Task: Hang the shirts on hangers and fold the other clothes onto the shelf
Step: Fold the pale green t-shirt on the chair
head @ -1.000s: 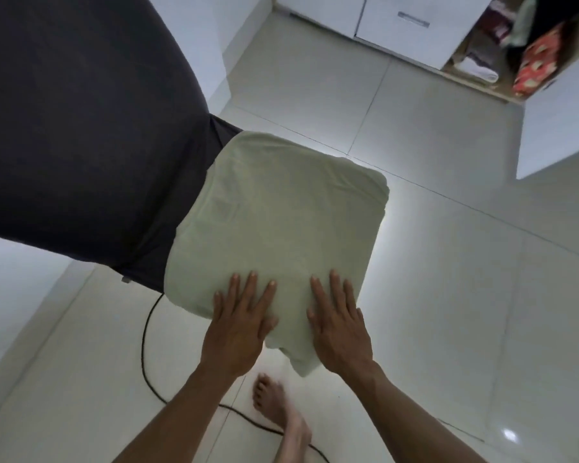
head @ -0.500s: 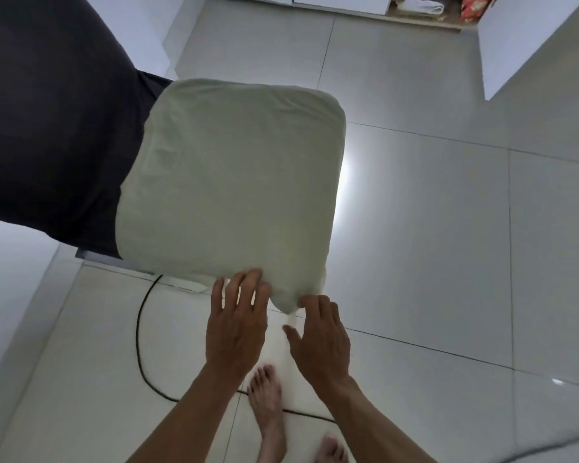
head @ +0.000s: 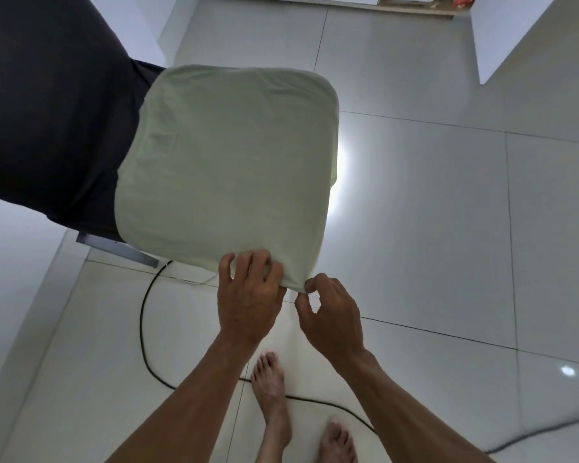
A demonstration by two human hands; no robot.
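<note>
Both hands (head: 249, 295) at folded garment's (head: 228, 165) near edge

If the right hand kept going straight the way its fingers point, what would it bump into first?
Most likely the near corner of the folded pale green cloth. The right hand has its fingertips curled right at that corner, beside the left hand. Depth is hard to judge.

Dark fabric (head: 47, 105) upper left runs off the top and left edges; its full shape can't be told. The pale green folded garment (head: 228, 168) hides whatever surface it lies on, only a grey bar (head: 117, 250) shows beneath. Left hand (head: 248, 295) fingertips tucked under the garment's near edge, hidden. Shelf (head: 415, 6) at top edge is cut off, contents too small to identify. Black cable (head: 144, 329) exits right edge. Both feet (head: 271, 392) cropped at the bottom.
</note>
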